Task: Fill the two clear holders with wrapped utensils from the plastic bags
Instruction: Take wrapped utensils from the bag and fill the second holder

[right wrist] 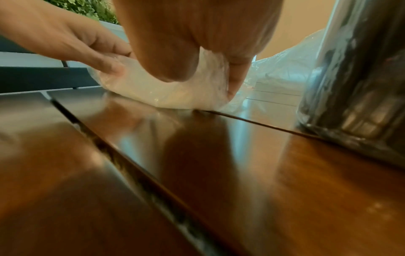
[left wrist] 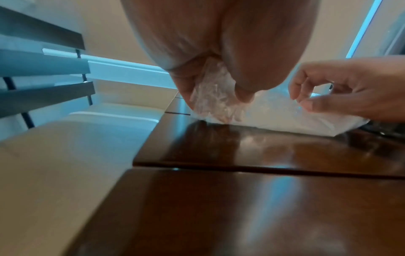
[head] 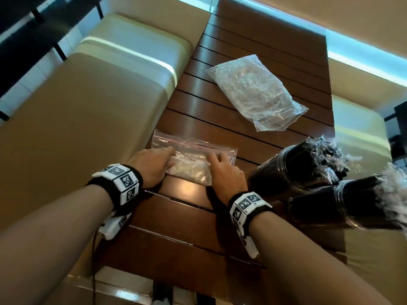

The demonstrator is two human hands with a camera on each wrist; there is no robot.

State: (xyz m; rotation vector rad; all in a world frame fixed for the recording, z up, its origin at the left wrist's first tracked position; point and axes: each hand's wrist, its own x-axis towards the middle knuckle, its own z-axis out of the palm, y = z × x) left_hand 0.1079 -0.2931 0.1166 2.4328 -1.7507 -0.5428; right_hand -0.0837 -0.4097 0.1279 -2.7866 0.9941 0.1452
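A near-empty clear zip bag [head: 198, 150] with a red seal lies on the dark slatted table [head: 187, 214], its near end bunched up. My left hand [head: 170, 159] pinches the bag's left side; in the left wrist view its thumb and fingers [left wrist: 188, 86] close on crinkled plastic [left wrist: 285, 119]. My right hand [head: 214, 159] grips the right side, curled round the fold [right wrist: 175, 97]. Two clear holders [head: 295, 170] [head: 343, 205] stand at the right, packed with black wrapped utensils. A second clear bag [head: 257, 91] lies farther back.
Cream padded benches run along the table's left [head: 88, 106] and right [head: 363, 139] edges. The nearer holder [right wrist: 361, 86] stands close beside my right hand. Dark chair slats [left wrist: 43, 78] show beyond the left bench.
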